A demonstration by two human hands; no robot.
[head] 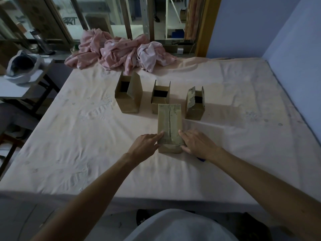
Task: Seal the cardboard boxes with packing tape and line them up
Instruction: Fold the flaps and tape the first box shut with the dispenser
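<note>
L hand (147, 143) & R hand (197, 143), fingers straight, press closed box (169, 119) btwn them; blue item (201, 159), maybe tape, under R wrist.

both bare arms reach forward, nearly straight. left hand (146, 143) and right hand (197, 144) lie palm-down, fingers extended, set apart.

A pale pink sheet (83, 136) covers the wide bed (173, 200), with a crumpled pink cloth (119, 51) heaped at its far edge. Blue walls (251, 26) stand to the right; glass panels (97, 13), perhaps sliding doors, run behind. A small table (15, 90) sits left. Light is dim.
</note>
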